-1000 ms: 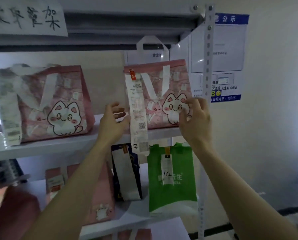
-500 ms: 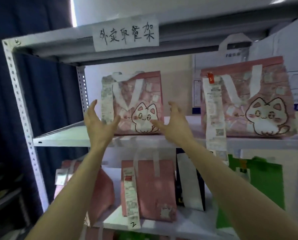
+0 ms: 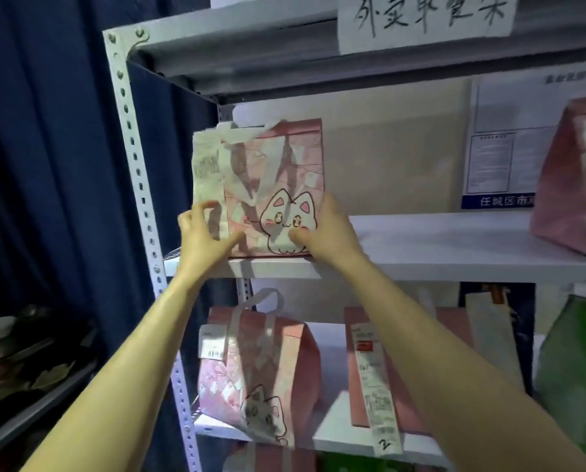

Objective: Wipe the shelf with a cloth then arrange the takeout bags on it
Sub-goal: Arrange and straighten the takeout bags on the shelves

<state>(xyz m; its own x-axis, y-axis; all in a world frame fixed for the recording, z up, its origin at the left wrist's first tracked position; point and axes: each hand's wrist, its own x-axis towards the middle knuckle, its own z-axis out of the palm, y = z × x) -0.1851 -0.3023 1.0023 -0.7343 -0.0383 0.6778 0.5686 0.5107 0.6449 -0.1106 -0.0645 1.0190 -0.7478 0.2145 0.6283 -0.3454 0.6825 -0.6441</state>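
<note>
Pink cat bag (image 3: pixel 274 185) stands upright at the far left end of the upper shelf (image 3: pixel 455 247), just beside the perforated white post (image 3: pixel 138 185). White handles are folded down over its front, with a cartoon cat printed low on the right. A receipt (image 3: pixel 208 172) runs down its left side, print too blurred to read. Left hand (image 3: pixel 203 240) is at the bag's lower left corner, thumb on the front and fingers curled at the edge, grip clamped on the bag. Right hand (image 3: pixel 329 229) is at the lower right corner, thumb pressed on the cat print, grip also clamped on the bag. Paper sign (image 3: pixel 424 18) on the top beam has handwritten Chinese characters, cut off at the top. Wall notice (image 3: pixel 499 199) has a blue strip reading 任城区市, small text unreadable. Second pink bag (image 3: pixel 571 185) sits at the right end of the same shelf, well apart. On the lower shelf: another cat-print pink bag (image 3: pixel 257 376), a plain pink bag (image 3: pixel 414 369) with a long receipt (image 3: pixel 376 386) marked "2" at its bottom end, and a green bag (image 3: pixel 577 369) at the right. Dark blue curtain (image 3: pixel 46 165) hangs on the left.
</note>
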